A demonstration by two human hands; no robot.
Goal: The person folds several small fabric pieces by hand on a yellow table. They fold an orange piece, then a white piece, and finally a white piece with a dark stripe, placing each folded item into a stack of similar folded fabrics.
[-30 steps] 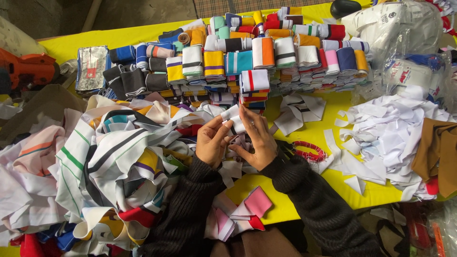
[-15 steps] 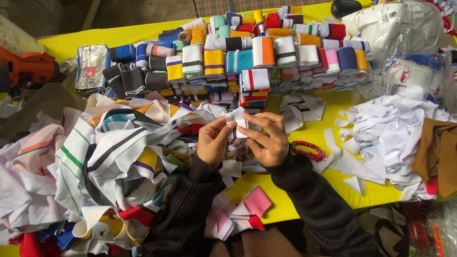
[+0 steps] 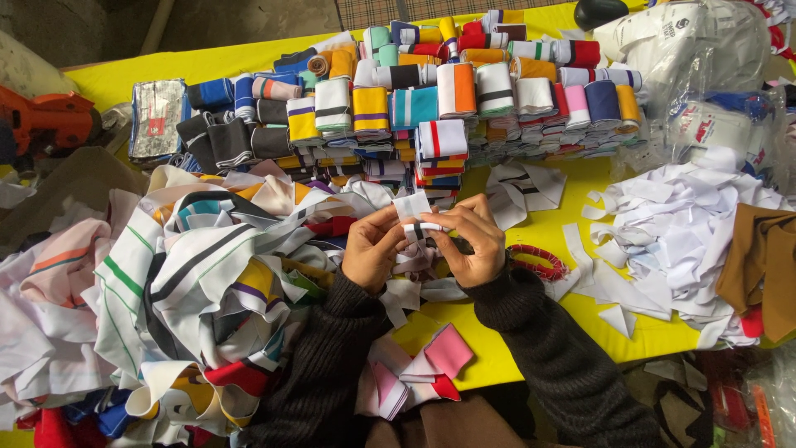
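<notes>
Both hands are meeting over the middle of the yellow table point(image 3: 531, 348), and between them they are pinching a small white strip of ribbed fabric with a dark stripe point(image 3: 412, 214). The left hand point(image 3: 371, 249) is closing thumb and fingertips on the strip's left end, while the right hand point(image 3: 469, 242) is gripping its right end, fingers curled tight around it, so both grips are fully taken up by the one piece. The strip's free part is standing up above the fingers, its folded length running roughly side to side between the two hands, equally near to each. Just beyond it, a row of rolled striped collar bands point(image 3: 414, 104) is lying stacked across the table. To the left a loose heap of striped cloth pieces point(image 3: 191, 274) is spreading, and a red elastic ring point(image 3: 537, 261) is lying just beside the right wrist
</notes>
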